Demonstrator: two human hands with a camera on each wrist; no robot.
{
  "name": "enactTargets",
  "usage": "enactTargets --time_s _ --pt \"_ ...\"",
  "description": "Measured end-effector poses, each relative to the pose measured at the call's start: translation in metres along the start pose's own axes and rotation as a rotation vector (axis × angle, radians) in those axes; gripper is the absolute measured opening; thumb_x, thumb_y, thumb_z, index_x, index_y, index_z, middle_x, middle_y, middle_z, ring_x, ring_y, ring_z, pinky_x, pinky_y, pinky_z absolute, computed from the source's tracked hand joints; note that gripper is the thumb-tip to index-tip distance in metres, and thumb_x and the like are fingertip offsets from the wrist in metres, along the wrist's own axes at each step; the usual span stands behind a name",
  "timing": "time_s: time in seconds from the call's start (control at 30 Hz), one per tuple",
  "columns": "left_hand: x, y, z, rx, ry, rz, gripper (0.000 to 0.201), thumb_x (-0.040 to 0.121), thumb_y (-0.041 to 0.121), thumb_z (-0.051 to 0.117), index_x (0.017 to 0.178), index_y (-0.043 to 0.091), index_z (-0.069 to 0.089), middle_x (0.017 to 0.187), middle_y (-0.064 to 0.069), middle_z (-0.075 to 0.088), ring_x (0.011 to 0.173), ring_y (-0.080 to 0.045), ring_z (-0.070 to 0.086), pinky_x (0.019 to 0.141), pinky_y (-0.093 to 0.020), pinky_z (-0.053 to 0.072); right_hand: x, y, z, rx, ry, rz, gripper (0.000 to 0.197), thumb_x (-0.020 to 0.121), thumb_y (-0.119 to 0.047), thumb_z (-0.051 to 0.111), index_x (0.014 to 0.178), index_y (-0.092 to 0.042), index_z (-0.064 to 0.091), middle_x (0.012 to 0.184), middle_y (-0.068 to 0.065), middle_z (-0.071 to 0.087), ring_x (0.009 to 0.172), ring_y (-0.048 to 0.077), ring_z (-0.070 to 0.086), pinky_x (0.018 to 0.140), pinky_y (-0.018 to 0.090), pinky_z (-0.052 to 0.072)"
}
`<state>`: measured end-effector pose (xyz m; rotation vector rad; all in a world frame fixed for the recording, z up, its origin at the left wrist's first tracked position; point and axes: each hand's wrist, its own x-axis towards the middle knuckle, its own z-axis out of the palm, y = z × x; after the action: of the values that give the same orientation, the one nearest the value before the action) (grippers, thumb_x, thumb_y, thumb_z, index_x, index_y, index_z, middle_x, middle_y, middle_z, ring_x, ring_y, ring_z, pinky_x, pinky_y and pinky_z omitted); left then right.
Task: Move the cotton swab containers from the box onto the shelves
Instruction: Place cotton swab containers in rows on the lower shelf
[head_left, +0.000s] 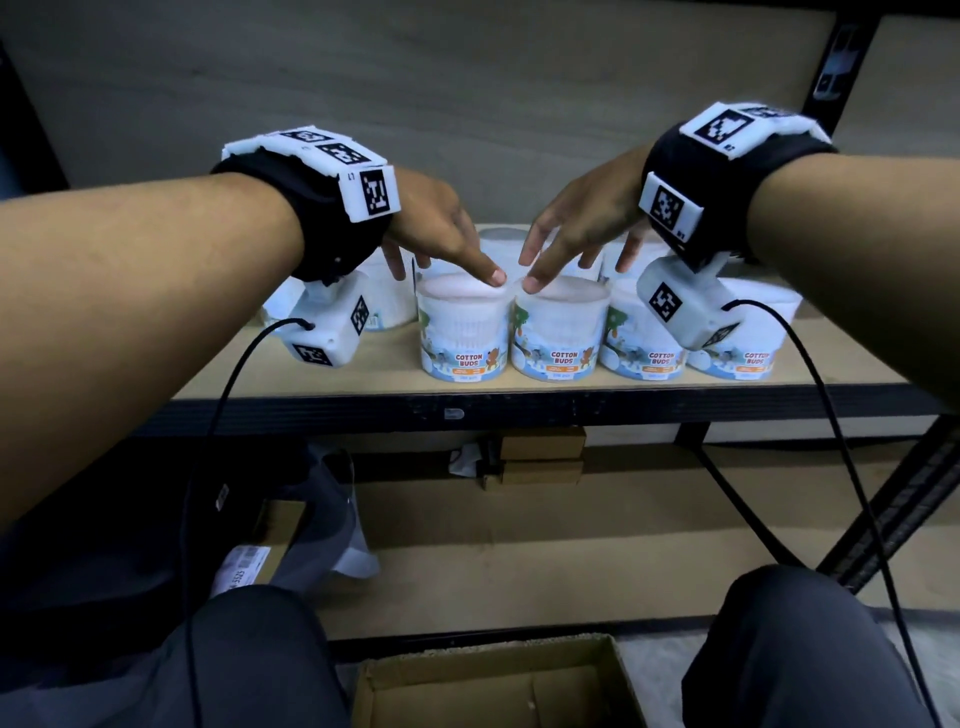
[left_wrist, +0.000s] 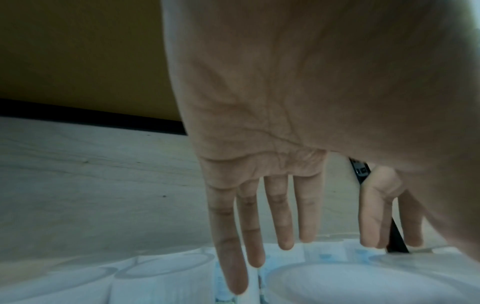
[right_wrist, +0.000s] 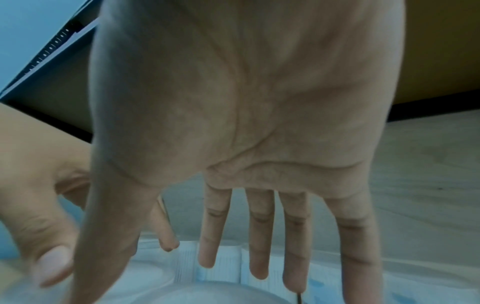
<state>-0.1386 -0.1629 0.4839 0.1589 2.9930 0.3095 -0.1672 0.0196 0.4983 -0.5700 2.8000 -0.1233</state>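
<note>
From the head view, we see our left hand (head_left: 436, 234) and right hand (head_left: 582, 223) hovering palm-down over the cotton swab containers (head_left: 561, 327) on the shelf (head_left: 322, 384). Both grips are wide, fingers spread and straight, holding nothing; each thumb tip touches or nearly touches a front lid. Four containers stand in a row just behind the shelf's front edge, more behind them. Bare board lies open to the left of the row. The cardboard box (head_left: 498, 686) sits on the floor between our knees, well below the shelf.

From the left wrist view, the left hand (left_wrist: 272, 123) has fingers (left_wrist: 228, 246) pointing down toward white lids, with the back panel open behind.

From the right wrist view, the right hand (right_wrist: 246, 102) has fingers (right_wrist: 259, 236) hanging straight above the lids, the left hand just beside it.
</note>
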Motion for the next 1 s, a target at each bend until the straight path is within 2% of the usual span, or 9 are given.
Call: enactTargets --time_s 0.17,0.33,0.43,0.53,0.67,0.8,0.9,0.93,1.0 --pt "-0.004 -0.028 -0.013 0.048 0.120 -0.002 0.048 0.074 0.060 0.072 0.109 0.026 0.071 0.109 -0.003 0.069 0.099 -0.020 0.066 0.076 -0.036 0.061 0.005 -0.023 -0.011 -0.019 0.045 -0.038 0.059 0.067 -0.061 0.077 0.120 -0.038 0.062 0.127 -0.006 0.060 0.110 0.021 0.061 0.092 0.044 0.053" --pt "-0.016 -0.053 -0.021 0.133 0.177 -0.045 0.051 0.078 0.056 0.072 0.120 0.027 0.067 0.115 0.009 0.066 0.076 -0.013 0.065 0.075 -0.032 0.060 0.019 -0.056 -0.014 -0.025 0.075 -0.079 0.056 0.076 -0.057 0.074 0.125 -0.033 0.060 0.129 -0.003 0.058 0.108 0.023 0.062 0.089 0.043 0.055" --pt "-0.019 -0.068 -0.025 0.182 0.187 -0.087 0.055 0.073 0.062 0.071 0.118 0.031 0.066 0.114 0.012 0.067 0.086 -0.020 0.070 0.085 -0.037 0.058 0.029 -0.075 -0.012 -0.015 0.085 -0.101 0.056 0.078 -0.054 0.073 0.127 -0.030 0.058 0.129 0.000 0.058 0.108 0.025 0.062 0.088 0.042 0.056" --pt "-0.020 -0.084 -0.026 0.240 0.181 -0.116 0.065 0.066 0.068 0.068 0.122 0.034 0.064 0.116 0.013 0.067 0.098 -0.022 0.069 0.096 -0.039 0.053 0.038 -0.093 -0.008 -0.010 0.102 -0.116 0.057 0.078 -0.054 0.074 0.127 -0.029 0.059 0.127 0.001 0.058 0.104 0.025 0.064 0.084 0.042 0.058" --pt "-0.021 -0.108 -0.026 0.258 0.220 -0.132 0.059 0.080 0.055 0.070 0.131 0.028 0.059 0.128 0.007 0.062 0.114 -0.019 0.060 0.102 -0.035 0.046 0.051 -0.115 -0.003 -0.033 0.101 -0.142 0.061 0.082 -0.051 0.071 0.134 -0.025 0.054 0.132 0.003 0.053 0.109 0.029 0.062 0.087 0.047 0.057" --pt "-0.019 -0.129 -0.021 0.287 0.233 -0.177 0.067 0.083 0.055 0.067 0.141 0.027 0.049 0.143 0.004 0.052 0.130 -0.020 0.048 0.109 -0.032 0.035 0.067 -0.135 0.005 -0.070 0.128 -0.168 0.073 0.085 -0.051 0.068 0.147 -0.023 0.041 0.137 0.004 0.047 0.114 0.030 0.058 0.090 0.049 0.055" --pt "-0.015 -0.142 -0.015 0.289 0.228 -0.224 0.073 0.083 0.055 0.067 0.146 0.028 0.042 0.149 0.003 0.045 0.136 -0.021 0.042 0.111 -0.031 0.032 0.079 -0.148 0.008 -0.167 0.177 -0.196 0.078 0.088 -0.052 0.063 0.152 -0.023 0.030 0.148 0.004 0.041 0.126 0.029 0.050 0.100 0.039 0.049" --pt "-0.013 -0.146 -0.013 0.282 0.226 -0.235 0.074 0.083 0.054 0.068 0.147 0.028 0.041 0.150 0.003 0.044 0.136 -0.020 0.041 0.111 -0.030 0.031 0.083 -0.152 0.009 -0.203 0.197 -0.205 0.076 0.091 -0.050 0.061 0.153 -0.022 0.028 0.151 0.003 0.038 0.131 0.026 0.046 0.101 0.033 0.045" --pt "-0.011 -0.151 -0.010 0.274 0.220 -0.252 0.075 0.083 0.052 0.069 0.148 0.028 0.040 0.151 0.003 0.042 0.137 -0.020 0.040 0.111 -0.029 0.030 0.087 -0.158 0.011 -0.247 0.208 -0.213 0.071 0.094 -0.044 0.058 0.153 -0.020 0.028 0.153 0.002 0.036 0.136 0.022 0.040 0.101 0.030 0.040"
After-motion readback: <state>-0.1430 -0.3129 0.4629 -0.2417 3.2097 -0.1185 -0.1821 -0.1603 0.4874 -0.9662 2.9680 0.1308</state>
